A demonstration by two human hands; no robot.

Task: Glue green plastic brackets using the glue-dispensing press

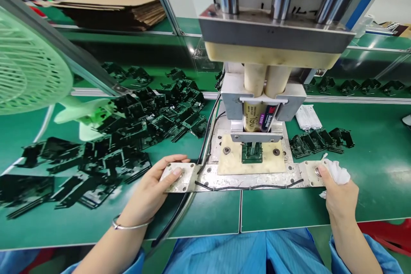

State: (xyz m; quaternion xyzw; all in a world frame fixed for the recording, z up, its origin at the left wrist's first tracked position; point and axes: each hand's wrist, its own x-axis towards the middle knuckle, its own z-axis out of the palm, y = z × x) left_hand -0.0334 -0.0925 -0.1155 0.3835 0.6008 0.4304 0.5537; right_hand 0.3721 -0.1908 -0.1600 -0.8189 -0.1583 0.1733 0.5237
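Note:
My left hand (159, 180) is closed around the left button box (186, 183) at the end of the press base, its thumb on top over the button. At the other end, my right hand (341, 192) holds a crumpled white tissue (337, 172) while its thumb rests on the button of the right button box (310, 173). Between the hands, a dark green-black plastic part (251, 156) lies on the cream fixture plate (272, 167). Directly above it is the press's lower tool, with two labelled cartridges (257, 116) held in a metal bracket.
Many black plastic parts (160, 115) are heaped on the green bench to the left, beside a green fan (28, 64). More black parts (317, 142) and a white packet (308, 117) lie right. Black cables (205, 141) run past the left box. Flattened cardboard (115, 4) is stacked behind.

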